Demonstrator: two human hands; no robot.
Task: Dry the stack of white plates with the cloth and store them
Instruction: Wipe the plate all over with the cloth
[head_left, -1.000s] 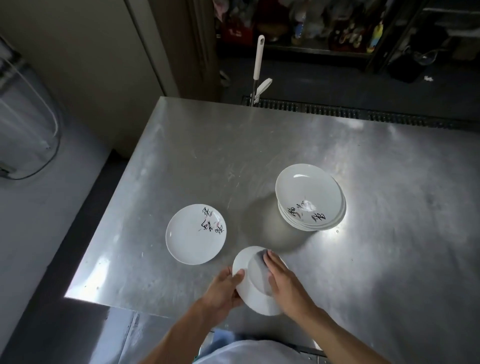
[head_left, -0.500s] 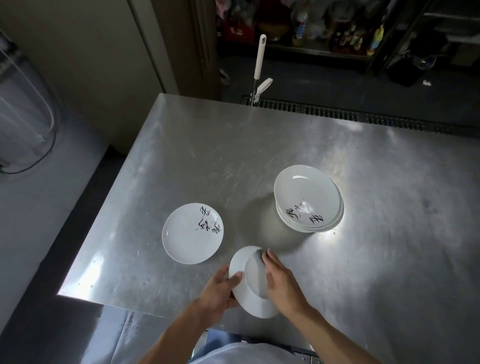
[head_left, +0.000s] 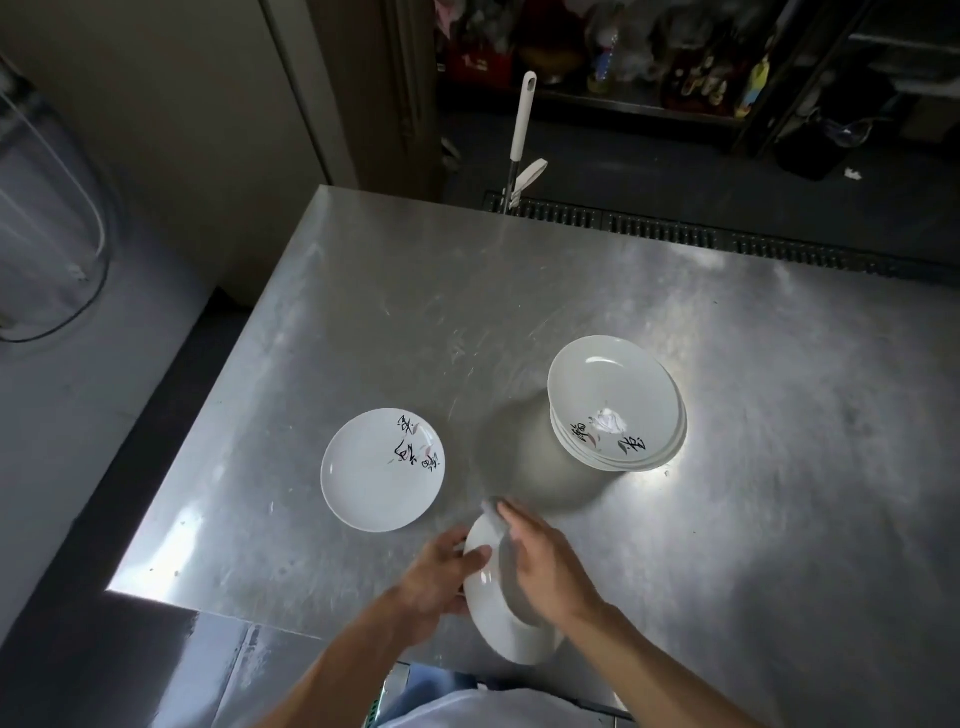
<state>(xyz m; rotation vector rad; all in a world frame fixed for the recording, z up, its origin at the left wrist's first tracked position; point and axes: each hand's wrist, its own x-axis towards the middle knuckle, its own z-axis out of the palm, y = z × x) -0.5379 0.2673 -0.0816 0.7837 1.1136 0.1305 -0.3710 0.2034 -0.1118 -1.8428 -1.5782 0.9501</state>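
Observation:
I hold a white plate (head_left: 493, 613) tilted on edge, its underside facing me, near the table's front edge. My left hand (head_left: 436, 582) grips its left rim, thumb over the edge. My right hand (head_left: 545, 571) lies across the plate's right side with a small pale cloth (head_left: 493, 506) showing at the fingertips; most of the cloth is hidden. A single white plate (head_left: 382, 470) with black brush lettering lies flat to the left. A stack of white plates (head_left: 615, 402) with the same lettering stands to the right.
The steel table (head_left: 519, 312) ends at a left edge and a front edge close to my body. A white mop handle (head_left: 521, 124) stands beyond the far edge by a floor drain grate (head_left: 701, 236). Dark shelves stand at the back.
The held plate has turned more edge-on and sunk toward me. My right hand has slid along it with the cloth. The other plates have not moved.

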